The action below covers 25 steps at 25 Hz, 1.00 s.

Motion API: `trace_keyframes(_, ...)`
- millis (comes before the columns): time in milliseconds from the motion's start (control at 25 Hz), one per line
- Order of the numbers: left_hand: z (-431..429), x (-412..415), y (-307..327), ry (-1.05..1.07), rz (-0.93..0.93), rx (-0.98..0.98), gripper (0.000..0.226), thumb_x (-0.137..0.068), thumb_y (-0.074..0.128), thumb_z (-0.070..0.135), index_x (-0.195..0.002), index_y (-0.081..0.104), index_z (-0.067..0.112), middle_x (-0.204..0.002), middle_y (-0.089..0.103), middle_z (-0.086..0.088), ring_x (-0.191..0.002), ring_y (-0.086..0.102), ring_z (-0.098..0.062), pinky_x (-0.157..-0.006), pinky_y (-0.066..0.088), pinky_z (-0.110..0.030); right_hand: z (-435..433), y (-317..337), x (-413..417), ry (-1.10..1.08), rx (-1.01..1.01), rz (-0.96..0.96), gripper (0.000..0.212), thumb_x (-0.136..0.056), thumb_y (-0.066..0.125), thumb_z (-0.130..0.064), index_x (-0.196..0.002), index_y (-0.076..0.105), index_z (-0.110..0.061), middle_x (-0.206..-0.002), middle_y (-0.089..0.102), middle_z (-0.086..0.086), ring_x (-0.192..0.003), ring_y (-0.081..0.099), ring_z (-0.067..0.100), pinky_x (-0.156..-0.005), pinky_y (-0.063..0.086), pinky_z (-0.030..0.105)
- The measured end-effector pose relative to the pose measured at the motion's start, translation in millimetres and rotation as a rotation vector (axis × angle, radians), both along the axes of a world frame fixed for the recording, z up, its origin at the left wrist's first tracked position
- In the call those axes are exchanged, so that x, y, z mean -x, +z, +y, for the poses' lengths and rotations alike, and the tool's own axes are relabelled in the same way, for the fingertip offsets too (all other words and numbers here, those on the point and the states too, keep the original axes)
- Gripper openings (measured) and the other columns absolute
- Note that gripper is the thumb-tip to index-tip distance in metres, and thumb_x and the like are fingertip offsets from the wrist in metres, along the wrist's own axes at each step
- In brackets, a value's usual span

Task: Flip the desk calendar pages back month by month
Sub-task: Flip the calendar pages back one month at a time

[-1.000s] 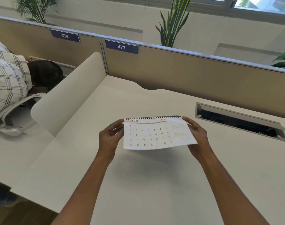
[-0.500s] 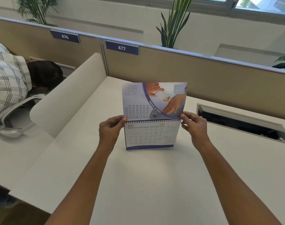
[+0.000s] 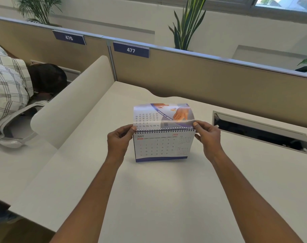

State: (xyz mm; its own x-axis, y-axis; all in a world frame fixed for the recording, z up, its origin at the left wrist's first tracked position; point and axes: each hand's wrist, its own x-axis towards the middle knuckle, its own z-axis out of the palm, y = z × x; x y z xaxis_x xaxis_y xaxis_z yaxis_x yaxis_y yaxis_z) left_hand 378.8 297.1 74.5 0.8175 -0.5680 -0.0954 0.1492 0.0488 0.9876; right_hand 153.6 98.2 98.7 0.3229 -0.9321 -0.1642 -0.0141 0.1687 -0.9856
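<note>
A spiral-bound desk calendar (image 3: pixel 162 148) stands on the cream desk (image 3: pixel 166 199) in front of me, its JULY page facing me. A flipped page (image 3: pixel 163 114), printed side upside down with a picture of hands, curls backward over the spiral. My left hand (image 3: pixel 120 140) pinches the calendar's top left corner at the spiral. At the top right corner, my right hand (image 3: pixel 208 135) holds the edge of the flipped page with thumb and fingers.
A curved cream divider (image 3: pixel 70 102) runs along the left. Tan partitions (image 3: pixel 201 81) labelled 476 and 477 close off the back. An open cable slot (image 3: pixel 261 132) lies to the right. A person in a checked shirt (image 3: pixel 7 81) leans on the neighbouring desk, next to a white bag.
The AUGUST page has been lifted and swung up over the spiral, and JULY now shows. The flipped page stood upright half a second ago and now bends backward. Both hands stay at the top corners.
</note>
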Motion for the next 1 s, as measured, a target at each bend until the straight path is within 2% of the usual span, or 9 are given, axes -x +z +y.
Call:
trace_keyframes(120,-1,0,-2,0.020,0.058,0.015,0.009,-0.091,0.079,0.014,-0.095,0.082,0.022,-0.089,0.084,0.003,-0.087,0.077,-0.011,-0.076,0.062,-0.023,0,-1,-2,-0.020,-0.019,-0.001,0.024,-0.096,0.069,-0.014,-0.117,0.071,-0.002,-0.113,0.074,0.021,-0.097,0.067,0.021,-0.091,0.055,0.041)
trace_keyframes(280,-3,0,-3,0.032,0.102,0.015,0.010,-0.090,0.081,0.016,-0.094,0.083,0.025,-0.090,0.084,0.002,-0.090,0.076,-0.014,-0.090,0.062,-0.038,-1,-5,-2,-0.033,-0.045,0.004,0.026,-0.095,0.071,-0.022,-0.114,0.073,-0.005,-0.111,0.076,0.020,-0.100,0.067,0.022,-0.091,0.055,0.041)
trace_keyframes(520,-2,2,-7,0.045,0.160,0.004,0.004,-0.090,0.081,0.021,-0.092,0.084,0.021,-0.091,0.084,0.002,-0.092,0.076,-0.011,-0.099,0.060,-0.046,0,-13,2,-0.008,-0.113,-0.020,0.020,-0.095,0.071,-0.029,-0.097,0.077,-0.010,-0.095,0.077,0.005,-0.091,0.066,0.018,-0.084,0.054,0.035)
trace_keyframes(680,-2,5,-8,0.038,0.174,-0.002,0.006,-0.091,0.080,0.023,-0.089,0.085,0.021,-0.093,0.083,0.000,-0.095,0.074,-0.015,-0.101,0.059,-0.049,1,-16,4,0.000,-0.151,-0.040,0.019,-0.094,0.072,-0.028,-0.101,0.077,-0.011,-0.092,0.076,0.005,-0.094,0.065,0.019,-0.091,0.052,0.040)
trace_keyframes(800,-3,6,-10,0.053,0.184,-0.017,0.011,-0.091,0.080,0.027,-0.089,0.084,0.016,-0.098,0.082,-0.007,-0.098,0.073,-0.019,-0.100,0.059,-0.048,1,-18,3,-0.007,-0.179,-0.024,0.025,-0.094,0.071,-0.033,-0.099,0.076,-0.010,-0.091,0.077,0.005,-0.094,0.064,0.020,-0.088,0.053,0.038)
trace_keyframes(920,-3,6,-14,0.041,0.176,-0.028,0.017,-0.091,0.079,0.033,-0.085,0.084,0.019,-0.093,0.083,-0.005,-0.095,0.073,-0.019,-0.095,0.061,-0.044,1,-20,4,0.011,-0.196,0.001,0.028,-0.095,0.068,-0.041,-0.088,0.076,-0.015,-0.090,0.080,0.000,-0.094,0.067,0.019,-0.085,0.054,0.035)
trace_keyframes(1000,-2,6,-17,0.032,0.175,-0.026,0.022,-0.092,0.078,0.038,-0.083,0.085,0.020,-0.093,0.083,-0.005,-0.095,0.075,-0.020,-0.091,0.062,-0.038,2,-24,5,0.009,-0.196,0.007,0.033,-0.097,0.064,-0.046,-0.089,0.076,-0.016,-0.092,0.081,-0.001,-0.096,0.069,0.019,-0.086,0.056,0.035)
